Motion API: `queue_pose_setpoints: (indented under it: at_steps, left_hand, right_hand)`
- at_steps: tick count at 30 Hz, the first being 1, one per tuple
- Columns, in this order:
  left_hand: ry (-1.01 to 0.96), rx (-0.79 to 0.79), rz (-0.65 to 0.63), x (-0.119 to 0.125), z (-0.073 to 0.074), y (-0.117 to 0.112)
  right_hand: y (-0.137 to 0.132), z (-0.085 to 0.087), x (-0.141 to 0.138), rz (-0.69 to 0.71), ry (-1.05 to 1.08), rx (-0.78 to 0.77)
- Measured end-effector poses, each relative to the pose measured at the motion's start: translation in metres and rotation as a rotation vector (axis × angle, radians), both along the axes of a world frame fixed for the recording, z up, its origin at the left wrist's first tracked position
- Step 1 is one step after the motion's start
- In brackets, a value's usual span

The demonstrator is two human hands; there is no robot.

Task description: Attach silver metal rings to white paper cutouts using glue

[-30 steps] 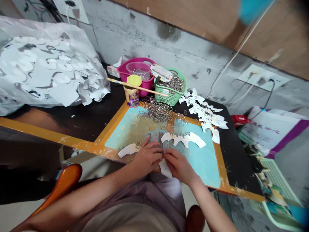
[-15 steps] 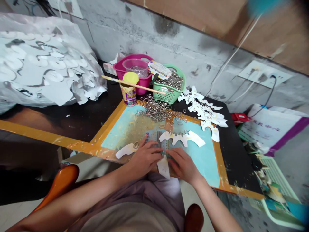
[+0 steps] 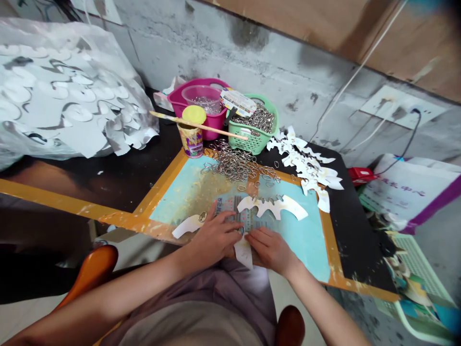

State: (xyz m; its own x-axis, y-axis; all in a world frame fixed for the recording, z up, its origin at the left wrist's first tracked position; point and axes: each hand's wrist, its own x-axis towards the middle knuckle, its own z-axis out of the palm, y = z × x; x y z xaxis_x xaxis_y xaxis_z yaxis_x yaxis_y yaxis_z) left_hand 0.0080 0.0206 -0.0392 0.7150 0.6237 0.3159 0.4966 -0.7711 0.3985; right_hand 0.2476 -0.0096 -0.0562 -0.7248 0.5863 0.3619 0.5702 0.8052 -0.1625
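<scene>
A white cut-out piece (image 3: 244,253) hangs over the table's front edge between my hands, with a small metal ring (image 3: 241,230) at its upper end. My left hand (image 3: 218,234) grips the piece beside the ring with its near fingers, the outer fingers fanned apart. From the other side, my right hand (image 3: 272,247) has its fingers bent and drawn together at the piece's top edge. Its thumb is mostly hidden. Another white strip (image 3: 187,226) with a ring lies left of my left hand. Beyond my hands is a scalloped white cut-out (image 3: 273,207) with several rings along its edge.
A pile of metal rings (image 3: 236,163) spreads before a green basket (image 3: 254,139) and a pink basket (image 3: 216,129). A brush (image 3: 212,129) lies across a glue-stained cup (image 3: 192,144). White cut-outs (image 3: 306,163) heap at right; a plastic bag (image 3: 72,96) of more stands left.
My right hand's fingers have drawn closer together and moved slightly down and inward at the piece. The ring at its top now shows more clearly. My left hand has barely moved.
</scene>
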Motion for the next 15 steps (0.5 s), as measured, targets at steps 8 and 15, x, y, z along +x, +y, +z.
queue_pose_setpoints:
  at_steps: [8,15]
  left_hand:
    - [0.063,0.068,-0.034,0.001,0.001,-0.003]
    - [0.044,0.039,-0.064,0.000,0.003,-0.005]
  right_hand:
    - [-0.016,0.011,0.001,-0.060,0.172,-0.213]
    - [-0.022,0.009,-0.010,-0.141,0.183,-0.244]
